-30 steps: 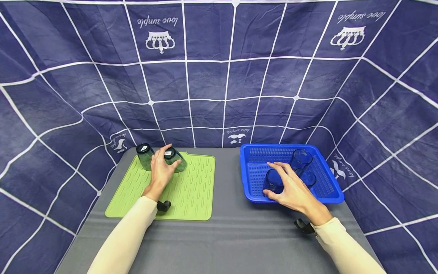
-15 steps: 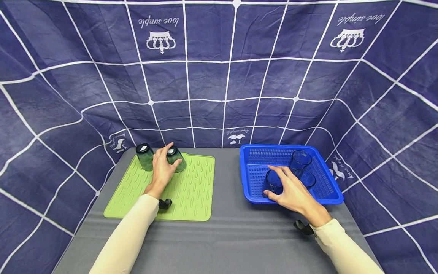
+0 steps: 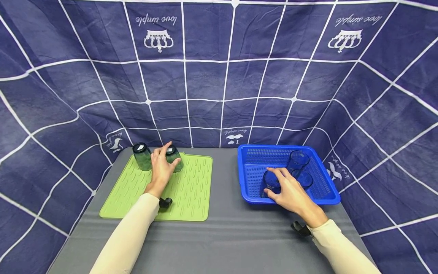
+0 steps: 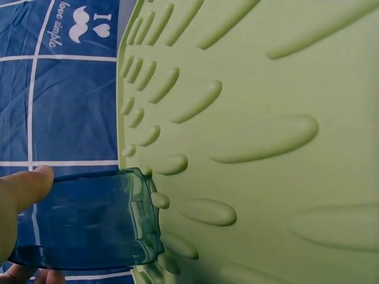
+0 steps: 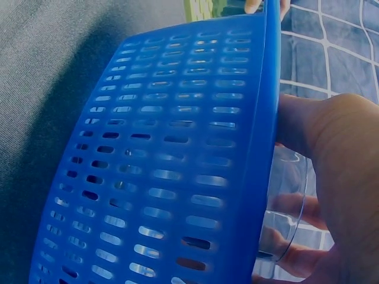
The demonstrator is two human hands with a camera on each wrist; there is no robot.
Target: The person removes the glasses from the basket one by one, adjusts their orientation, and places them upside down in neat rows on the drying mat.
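Note:
Upside down on the green ribbed mat (image 3: 191,190) stand two tinted drinking glasses. My left hand (image 3: 161,169) holds the right-hand glass (image 3: 173,154) near its upturned base, thumb on one side and fingers on the other. In the left wrist view that glass (image 4: 89,219) has its rim on the mat's bumps. The other glass (image 3: 142,158) stands just left of the hand. Over the blue basket, my right hand (image 3: 291,192) grips a clear glass (image 3: 271,180) by its upper part. The right wrist view shows fingers behind that glass (image 5: 287,189); the basket wall hides its lower part.
The blue plastic basket (image 3: 242,179) has slotted walls and a raised rim. Two more clear glasses, one at the back (image 3: 298,160) and one nearer (image 3: 306,179), stand inside it. A grey cloth (image 3: 222,236) covers the table; a blue checked curtain (image 3: 205,76) encloses the back and sides.
My right hand's fingers have come in around the glass in the basket. The left hand stays at its glass, and the whole head view has shifted slightly.

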